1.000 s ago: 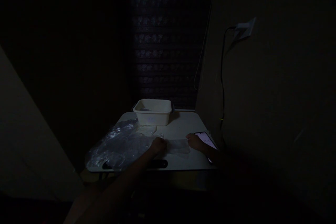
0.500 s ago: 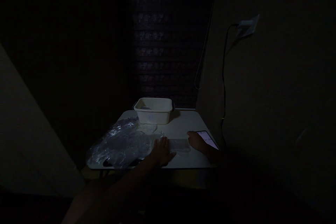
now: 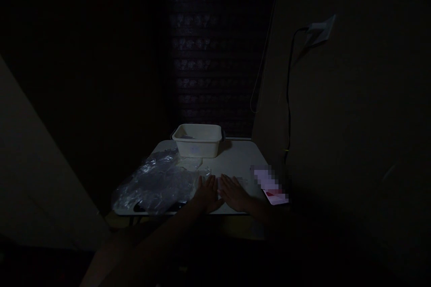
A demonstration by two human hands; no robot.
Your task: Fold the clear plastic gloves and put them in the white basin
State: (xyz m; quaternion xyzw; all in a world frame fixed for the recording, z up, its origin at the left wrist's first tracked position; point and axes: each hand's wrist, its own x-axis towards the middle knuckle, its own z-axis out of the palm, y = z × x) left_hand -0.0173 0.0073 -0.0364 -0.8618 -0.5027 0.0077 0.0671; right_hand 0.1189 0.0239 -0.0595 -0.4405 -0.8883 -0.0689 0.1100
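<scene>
Since they seem to be pressing it smooth, the left hand [image 3: 206, 195] and right hand [image 3: 235, 196] lie flat, side by side, gripping nothing, over a clear plastic piece [image 3: 243, 181] near the front of the counter [image 3: 235, 157]. Left of them spreads a crumpled plastic sheet [image 3: 158, 181], probably placed there to leave working room; a lit phone [image 3: 276, 197] rests at the right edge, apparently out of the way. Farther back stands a white tub [image 3: 198, 149], its contents too dim to identify, before a dark blind [image 3: 193, 54].
</scene>
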